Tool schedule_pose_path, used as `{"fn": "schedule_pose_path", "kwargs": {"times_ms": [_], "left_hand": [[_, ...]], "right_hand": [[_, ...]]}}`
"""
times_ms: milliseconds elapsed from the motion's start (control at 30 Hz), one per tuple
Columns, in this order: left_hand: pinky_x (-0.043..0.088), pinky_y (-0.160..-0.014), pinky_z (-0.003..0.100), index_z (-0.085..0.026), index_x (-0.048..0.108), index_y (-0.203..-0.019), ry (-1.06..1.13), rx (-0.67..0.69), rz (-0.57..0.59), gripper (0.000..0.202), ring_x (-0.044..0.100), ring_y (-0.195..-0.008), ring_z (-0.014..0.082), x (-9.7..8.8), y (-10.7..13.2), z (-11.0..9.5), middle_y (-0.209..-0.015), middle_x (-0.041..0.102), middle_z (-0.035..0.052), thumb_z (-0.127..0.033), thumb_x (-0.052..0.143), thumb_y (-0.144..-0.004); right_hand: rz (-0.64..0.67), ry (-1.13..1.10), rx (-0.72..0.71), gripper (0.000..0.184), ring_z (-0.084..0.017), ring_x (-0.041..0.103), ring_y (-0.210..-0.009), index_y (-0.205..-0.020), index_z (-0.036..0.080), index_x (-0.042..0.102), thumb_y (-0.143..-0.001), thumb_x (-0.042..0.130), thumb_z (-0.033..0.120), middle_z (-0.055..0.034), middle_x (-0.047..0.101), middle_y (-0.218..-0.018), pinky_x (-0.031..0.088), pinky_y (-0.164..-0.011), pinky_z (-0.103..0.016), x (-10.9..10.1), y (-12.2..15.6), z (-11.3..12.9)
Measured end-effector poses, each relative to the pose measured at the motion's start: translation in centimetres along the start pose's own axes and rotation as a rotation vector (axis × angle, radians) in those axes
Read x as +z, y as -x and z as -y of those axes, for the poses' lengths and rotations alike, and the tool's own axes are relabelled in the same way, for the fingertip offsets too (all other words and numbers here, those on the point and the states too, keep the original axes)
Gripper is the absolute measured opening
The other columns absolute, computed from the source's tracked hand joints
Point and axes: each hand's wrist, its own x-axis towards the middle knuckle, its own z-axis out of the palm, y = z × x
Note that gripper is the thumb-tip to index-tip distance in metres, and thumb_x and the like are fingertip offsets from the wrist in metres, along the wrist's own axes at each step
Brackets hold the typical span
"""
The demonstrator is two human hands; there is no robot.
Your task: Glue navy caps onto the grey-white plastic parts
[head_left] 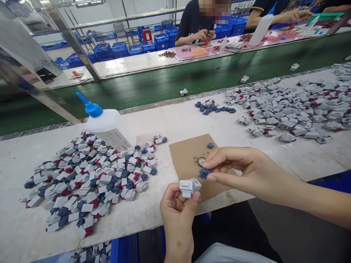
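Between the thumb and fingers of my left hand (179, 215) is a light grey plastic part (189, 187) with stepped, blocky sides. My right hand (241, 170) pinches a small dark blue plastic piece (204, 173), just above and to the right of the grey part, apart from it. Under both hands lies a brown cardboard sheet (182, 155). On it a bottle cap (202, 161) sits among wet-looking drops, partly covered by my right fingers. Another dark blue piece (210, 145) rests near the cardboard's far corner.
Left, a pile of grey, red and blue parts (90, 182) surrounds a white glue bottle (105, 124) with a blue nozzle. Grey-and-red parts (296, 109) heap at right; blue pieces (212, 107) lie mid-table. Beyond runs a green conveyor (153, 86) carrying a few parts. Co-workers (197, 25) sit opposite.
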Motion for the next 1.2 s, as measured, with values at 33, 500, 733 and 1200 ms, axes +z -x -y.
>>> {"fn": "schedule_pose_path", "kwargs": {"times_ms": [33,500,733,1200], "left_hand": [[0.045,-0.053,0.011,-0.017,0.065,-0.066,0.002,0.002,0.008,0.022,0.063,-0.061,0.0077,0.0,0.1,0.0,-0.066,0.07,-0.0002,-0.021,0.081,-0.052],[0.046,-0.055,0.009,-0.019,0.067,-0.068,-0.07,0.122,0.079,0.015,0.058,-0.054,0.0032,-0.7,0.0,0.3,-0.062,0.066,-0.0043,-0.018,0.078,-0.058],[0.049,-0.06,0.011,-0.018,0.065,-0.068,-0.085,0.139,0.037,0.015,0.062,-0.059,0.0061,-1.1,-0.2,1.1,-0.062,0.067,-0.0035,-0.02,0.077,-0.06],[0.046,-0.067,0.028,-0.024,0.053,-0.122,-1.205,0.845,-0.02,0.042,0.058,-0.078,0.0188,-5.9,-4.9,-0.9,-0.088,0.067,0.005,-0.019,0.052,-0.08]], "right_hand": [[0.008,0.018,-0.019,0.013,-0.016,0.064,-0.067,-0.081,0.02,0.068,-0.075,0.065,0.03,-0.0056,0.068,-0.081,0.055,-0.057,-0.024,0.0,0.0,0.1],[0.136,0.062,-0.176,0.001,-0.011,0.062,-0.064,-0.077,0.016,0.064,-0.076,0.063,0.017,-0.001,0.065,-0.069,0.049,-0.057,-0.019,0.7,-0.1,-0.3],[0.257,-0.279,0.064,0.008,-0.008,0.06,-0.054,-0.072,0.017,0.054,-0.078,0.059,0.018,0.001,0.063,-0.067,0.049,-0.049,-0.017,1.9,-0.4,-1.4],[0.11,0.349,-0.068,0.033,-0.015,0.062,-0.074,-0.111,0.019,0.06,-0.086,0.049,0.038,-0.0049,0.068,-0.085,0.048,-0.066,-0.027,1.6,-17.1,-2.8]]}}
